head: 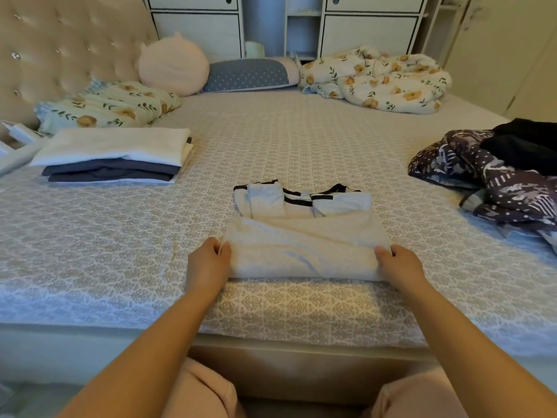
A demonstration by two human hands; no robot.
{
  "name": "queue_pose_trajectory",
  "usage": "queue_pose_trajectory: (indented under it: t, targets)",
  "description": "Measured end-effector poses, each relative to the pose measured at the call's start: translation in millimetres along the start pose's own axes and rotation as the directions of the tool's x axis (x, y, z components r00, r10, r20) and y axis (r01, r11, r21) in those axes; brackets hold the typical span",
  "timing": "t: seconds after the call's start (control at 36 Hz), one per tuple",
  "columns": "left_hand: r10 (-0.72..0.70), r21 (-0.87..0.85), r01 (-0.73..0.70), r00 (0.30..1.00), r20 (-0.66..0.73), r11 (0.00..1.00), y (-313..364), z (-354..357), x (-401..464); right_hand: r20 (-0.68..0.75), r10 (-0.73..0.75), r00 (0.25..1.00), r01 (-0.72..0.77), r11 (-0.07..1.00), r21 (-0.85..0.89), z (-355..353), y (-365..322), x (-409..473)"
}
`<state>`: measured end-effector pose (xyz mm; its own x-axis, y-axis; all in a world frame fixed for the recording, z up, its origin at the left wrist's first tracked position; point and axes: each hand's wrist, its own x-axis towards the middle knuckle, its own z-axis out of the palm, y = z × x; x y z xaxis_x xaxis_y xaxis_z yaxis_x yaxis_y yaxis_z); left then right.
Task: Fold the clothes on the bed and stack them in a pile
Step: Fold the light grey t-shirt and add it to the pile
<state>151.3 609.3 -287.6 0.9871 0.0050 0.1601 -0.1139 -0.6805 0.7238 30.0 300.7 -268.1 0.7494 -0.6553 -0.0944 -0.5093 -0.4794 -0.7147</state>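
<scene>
Both hands, left hand and right hand, pinch the near corners of a white garment, perhaps a shirt, on the bed.

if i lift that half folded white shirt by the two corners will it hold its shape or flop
Probably flop: the white shirt is soft cloth, sagging and creased between the left hand and right hand. The folded layers would likely slide open unless supported underneath. It looks light, so carrying it to the folded pile should be easy.

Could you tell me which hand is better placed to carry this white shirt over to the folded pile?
Probably the left hand: it grips the white shirt on the side nearer the folded pile, whereas the right hand would cross over.
</scene>
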Motion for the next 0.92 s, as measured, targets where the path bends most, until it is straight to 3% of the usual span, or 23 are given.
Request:
queue_pose_trajectory:
  t: [0.19,0.39,0.58,0.81,0.92]
  targets:
    - [-0.047,0.052,0.040,0.989,0.141,0.998,9,-1,9,-0.009,0.024,1.000,-0.024,1.000,0.005,0,-9,-3]
    - [0.004,0.159,-0.025,0.991,0.131,0.987,-2,-1,4,-0.091,0.006,0.996,-0.009,0.999,-0.036,-1,1,-9]
    - [-0.090,0.301,0.020,0.972,0.218,0.953,2,-8,28,0.053,0.075,0.996,-0.066,0.984,-0.166,-14,-7,7]
    - [-0.155,0.181,0.124,0.973,0.169,0.976,19,9,63,0.049,0.024,0.999,-0.019,0.995,-0.099,-3,-18,29]
    - [-0.151,0.250,0.098,0.968,0.202,0.963,24,17,68,-0.051,0.012,0.999,-0.019,0.991,-0.132,7,-22,37]
